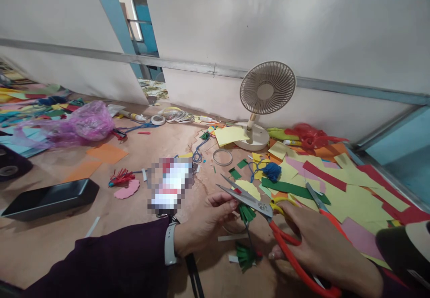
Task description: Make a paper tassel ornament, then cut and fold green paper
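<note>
There was the green tassel [247,213], between my hands! My left hand [203,217] pinched its upper end; my right hand [317,235] clamped the scissors [257,203], blades slightly parted.

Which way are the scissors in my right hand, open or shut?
Slightly open: the scissors in your right hand show two blade tips with a narrow gap between them.
</note>
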A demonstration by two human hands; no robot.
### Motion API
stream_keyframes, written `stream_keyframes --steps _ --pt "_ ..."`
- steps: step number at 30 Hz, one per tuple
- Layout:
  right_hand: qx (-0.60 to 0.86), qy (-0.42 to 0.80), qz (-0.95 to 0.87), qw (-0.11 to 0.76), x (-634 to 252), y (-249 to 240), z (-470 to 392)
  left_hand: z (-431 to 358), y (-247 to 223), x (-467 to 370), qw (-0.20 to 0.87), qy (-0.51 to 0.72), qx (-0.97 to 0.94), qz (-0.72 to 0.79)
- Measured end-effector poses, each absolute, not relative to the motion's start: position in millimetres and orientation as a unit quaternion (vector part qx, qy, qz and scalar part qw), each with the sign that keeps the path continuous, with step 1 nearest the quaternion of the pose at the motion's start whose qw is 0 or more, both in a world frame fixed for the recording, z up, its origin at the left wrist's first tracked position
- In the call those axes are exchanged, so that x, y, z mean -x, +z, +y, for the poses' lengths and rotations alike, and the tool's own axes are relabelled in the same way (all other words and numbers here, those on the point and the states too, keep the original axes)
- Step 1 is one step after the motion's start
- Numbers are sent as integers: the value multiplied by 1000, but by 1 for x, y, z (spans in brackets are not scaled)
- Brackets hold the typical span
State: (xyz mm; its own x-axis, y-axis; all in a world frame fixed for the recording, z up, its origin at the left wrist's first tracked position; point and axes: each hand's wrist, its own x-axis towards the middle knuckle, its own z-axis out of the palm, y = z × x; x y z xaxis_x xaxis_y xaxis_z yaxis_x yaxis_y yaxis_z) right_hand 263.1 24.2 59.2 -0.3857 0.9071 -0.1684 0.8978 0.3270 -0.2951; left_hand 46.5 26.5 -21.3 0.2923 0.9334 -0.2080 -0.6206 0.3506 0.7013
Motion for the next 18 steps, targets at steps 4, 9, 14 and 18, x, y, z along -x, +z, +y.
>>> stream_keyframes --steps 4,9,14,18 --pt "550 170 -818 19 -264 56 23 26 -19 -47 762 512 -255 303" --pt "534 183 -825 24 -263 53 22 28 -20 -46 763 516 -244 304" --pt "533 199 -822 37 -259 52 21 29 -20 -45 761 522 -239 303" --pt "544 236 -805 23 -258 52 19 30 -23 -45 758 521 -239 309"
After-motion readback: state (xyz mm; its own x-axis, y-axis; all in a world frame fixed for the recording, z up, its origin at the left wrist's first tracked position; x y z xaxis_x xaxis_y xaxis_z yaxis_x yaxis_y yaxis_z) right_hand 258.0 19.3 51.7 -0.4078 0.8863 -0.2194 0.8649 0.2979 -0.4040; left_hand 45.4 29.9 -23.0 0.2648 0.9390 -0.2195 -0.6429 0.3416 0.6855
